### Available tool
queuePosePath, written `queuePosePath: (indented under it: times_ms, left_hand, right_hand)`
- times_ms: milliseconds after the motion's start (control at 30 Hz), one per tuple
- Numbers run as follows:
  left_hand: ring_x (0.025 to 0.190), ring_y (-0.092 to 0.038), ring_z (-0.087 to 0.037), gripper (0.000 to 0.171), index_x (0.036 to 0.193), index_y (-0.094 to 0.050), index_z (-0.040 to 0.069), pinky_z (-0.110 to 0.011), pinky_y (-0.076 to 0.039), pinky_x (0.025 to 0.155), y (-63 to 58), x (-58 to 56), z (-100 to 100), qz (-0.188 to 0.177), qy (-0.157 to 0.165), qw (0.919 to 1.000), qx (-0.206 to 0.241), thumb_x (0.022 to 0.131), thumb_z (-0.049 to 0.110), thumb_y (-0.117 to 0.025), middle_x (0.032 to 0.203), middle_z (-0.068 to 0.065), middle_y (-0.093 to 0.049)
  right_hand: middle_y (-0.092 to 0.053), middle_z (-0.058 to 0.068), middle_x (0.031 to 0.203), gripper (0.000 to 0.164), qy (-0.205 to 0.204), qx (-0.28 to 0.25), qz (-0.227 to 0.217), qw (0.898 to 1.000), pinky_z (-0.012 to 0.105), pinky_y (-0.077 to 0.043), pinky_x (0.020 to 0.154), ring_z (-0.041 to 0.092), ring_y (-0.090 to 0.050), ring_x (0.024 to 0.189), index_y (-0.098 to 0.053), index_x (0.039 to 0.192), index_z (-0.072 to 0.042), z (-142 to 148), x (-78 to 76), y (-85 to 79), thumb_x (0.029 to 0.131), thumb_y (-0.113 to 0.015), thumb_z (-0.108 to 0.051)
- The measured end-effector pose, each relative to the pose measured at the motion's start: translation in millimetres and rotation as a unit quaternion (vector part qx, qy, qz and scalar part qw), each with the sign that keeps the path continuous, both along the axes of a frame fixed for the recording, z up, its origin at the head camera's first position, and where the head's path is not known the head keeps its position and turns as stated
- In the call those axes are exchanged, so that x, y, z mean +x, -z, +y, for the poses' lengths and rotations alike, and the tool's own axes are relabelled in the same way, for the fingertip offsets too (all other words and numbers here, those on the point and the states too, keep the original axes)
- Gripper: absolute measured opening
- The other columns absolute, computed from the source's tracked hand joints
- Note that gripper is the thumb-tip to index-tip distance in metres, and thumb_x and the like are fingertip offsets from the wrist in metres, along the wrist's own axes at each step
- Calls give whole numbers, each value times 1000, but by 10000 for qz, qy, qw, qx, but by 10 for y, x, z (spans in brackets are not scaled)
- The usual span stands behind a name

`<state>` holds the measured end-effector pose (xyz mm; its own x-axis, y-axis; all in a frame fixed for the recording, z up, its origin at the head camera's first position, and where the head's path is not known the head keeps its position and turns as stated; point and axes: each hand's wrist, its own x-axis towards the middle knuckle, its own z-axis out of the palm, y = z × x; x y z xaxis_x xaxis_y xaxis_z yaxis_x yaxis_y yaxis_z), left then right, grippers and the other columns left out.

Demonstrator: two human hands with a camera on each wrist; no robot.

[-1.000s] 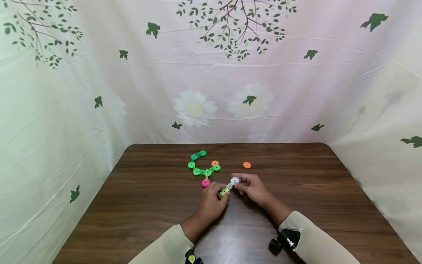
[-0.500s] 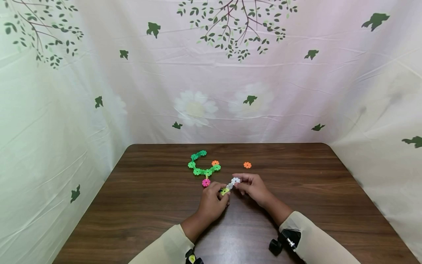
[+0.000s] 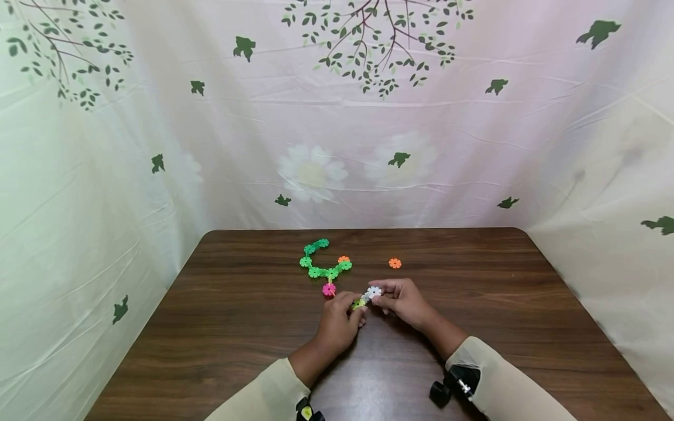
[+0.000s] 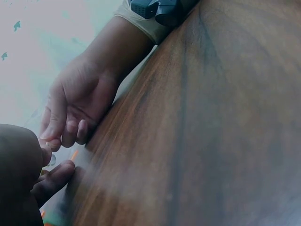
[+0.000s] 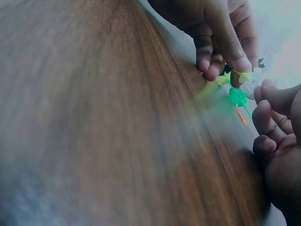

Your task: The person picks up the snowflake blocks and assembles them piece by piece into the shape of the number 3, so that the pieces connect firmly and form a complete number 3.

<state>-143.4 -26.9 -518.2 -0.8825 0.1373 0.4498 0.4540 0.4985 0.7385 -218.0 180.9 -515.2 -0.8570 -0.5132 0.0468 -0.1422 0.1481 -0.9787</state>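
Note:
My left hand pinches a yellow-green flower-shaped linking disc between thumb and forefinger. Opposite it, my right hand pinches a white flower disc. Between the two fingertips the white disc meets a paler disc beside the yellow-green one; whether their slots interlock cannot be made out. Just beyond my left knuckles lies a pink flower disc, attached to a curved chain of green discs. My left fingers hide what lies between the pink disc and the held pieces. In the right wrist view, both hands' fingertips nearly meet.
An orange disc sits at the green chain's right end. Another orange disc lies alone further right on the brown wooden table. A printed cloth hangs behind the table and at both sides.
My right hand has shifted slightly left and toward me, bringing the white disc closer to the yellow-green one. The green chain and pink disc have moved a touch away from me.

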Motion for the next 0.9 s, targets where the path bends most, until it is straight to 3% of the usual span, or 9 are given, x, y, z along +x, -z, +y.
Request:
queuePosePath:
  times_ms: [167, 300, 533, 633, 800, 900]
  left_hand:
    - [95, -80, -27, 21, 117, -77, -9, -32, -67, 82, 1, 9, -1, 349, -183, 9985, -369, 97, -3, -78, 113, -21, -76]
    - [103, -79, -29, 24, 117, -79, -5, -40, -66, 90, 21, 2, 1, 569, -362, 9955, -666, 93, -3, -79, 110, -16, -78]
    - [104, -79, -26, 26, 118, -80, -1, -40, -66, 91, 6, 7, 13, 681, -432, 9919, -983, 92, -3, -78, 111, -13, -81]
    - [104, -80, -27, 28, 119, -80, -1, -40, -66, 90, -8, 34, 21, 807, -408, 9900, -1081, 91, -5, -77, 111, -14, -82]
    - [101, -80, -24, 28, 116, -80, -1, -36, -67, 87, -19, 73, 39, 1015, -178, 9882, -1138, 90, -10, -76, 108, -13, -82]
    - [97, -79, -21, 30, 116, -80, 0, -33, -66, 84, -21, 77, 48, 1110, -111, 9867, -1185, 89, -11, -76, 106, -11, -81]
  right_hand:
    - [-76, 7, 95, 44, -136, 46, 21, 9999, 23, -56, 63, 8, -65, 67, -66, 141, 12, 6, 0, 19, 101, -76, -4]
    - [-77, 6, 95, 42, -260, 54, 31, 9996, 24, -56, 64, 8, -65, 67, -68, 138, 11, 14, -1, 28, 101, -77, -6]
    - [-76, 19, 94, 30, -151, 17, 185, 9997, 25, -55, 66, 11, -64, 66, -75, 128, 8, 27, 5, 10, 111, -63, -14]
    - [-77, 18, 95, 27, -122, 20, 247, 9996, 25, -55, 64, 11, -64, 66, -78, 121, 6, 27, 10, 11, 112, -62, -13]
    - [-71, 10, 78, 23, -97, 14, 365, 9993, 24, -51, 58, 9, -61, 62, -80, 105, 3, 23, 14, 21, 110, -65, -13]
    - [-62, 13, 65, 28, -63, -20, 452, 9990, 24, -48, 56, 10, -56, 57, -79, 94, 0, 20, 10, 20, 111, -65, -17]
